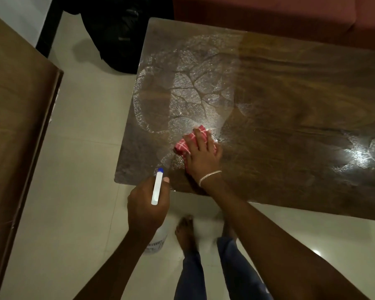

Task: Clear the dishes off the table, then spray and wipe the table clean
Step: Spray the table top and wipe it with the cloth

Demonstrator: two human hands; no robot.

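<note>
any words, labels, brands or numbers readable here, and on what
No text here can be read.
spray bottle: dark print on its label, too blurred to read.
black bag: a pale patch, too dim to tell whether it is lettering.

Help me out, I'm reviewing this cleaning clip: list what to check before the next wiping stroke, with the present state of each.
1. Dishes off the table: ok, none on the part in view.
2. Cloth pressed flat on the top under the right hand: ok.
3. Spray bottle held clear of the wiping path: ok, the left hand grips it off the table's near edge.
4. Spray streaks on the left part wiped away: not ok, they show plainly.
5. Wet patch at the right wiped: not ok.
6. Liquid left in the bottle: cannot tell, the hand and arm hide most of it.
</note>
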